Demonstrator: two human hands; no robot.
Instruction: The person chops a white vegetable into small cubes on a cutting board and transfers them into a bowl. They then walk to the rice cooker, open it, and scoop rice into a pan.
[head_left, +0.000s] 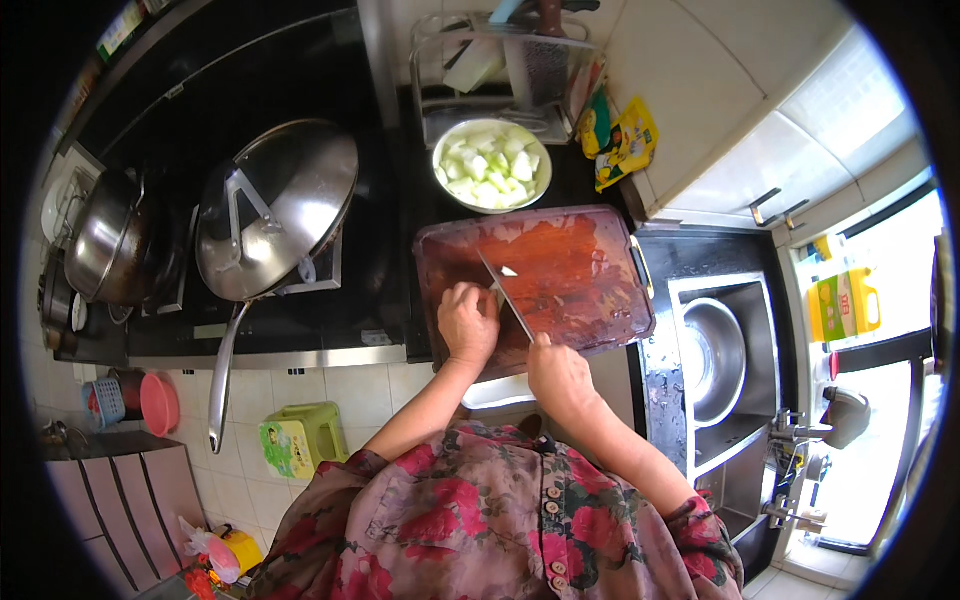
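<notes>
A wet reddish-brown cutting board (585, 289) lies before me. My right hand (559, 375) grips a kitchen knife (514, 304), its blade seen nearly edge-on and slanting up and left over the board. Just left of the blade, my left hand (469, 319) has its fingers curled down on a small pale food piece, mostly hidden by the fingers. A small white slice (508, 271) lies on the far side of the blade. Behind the board stands a bowl (546, 187) full of pale green, peeled vegetable chunks.
A lidded wok (307, 217) sits on the stove at left, its long handle (227, 382) jutting past the counter edge. Yellow seasoning packets (630, 142) and a rack (491, 124) with knives stand behind. At right, the sink (761, 330) holds a metal basin (716, 360).
</notes>
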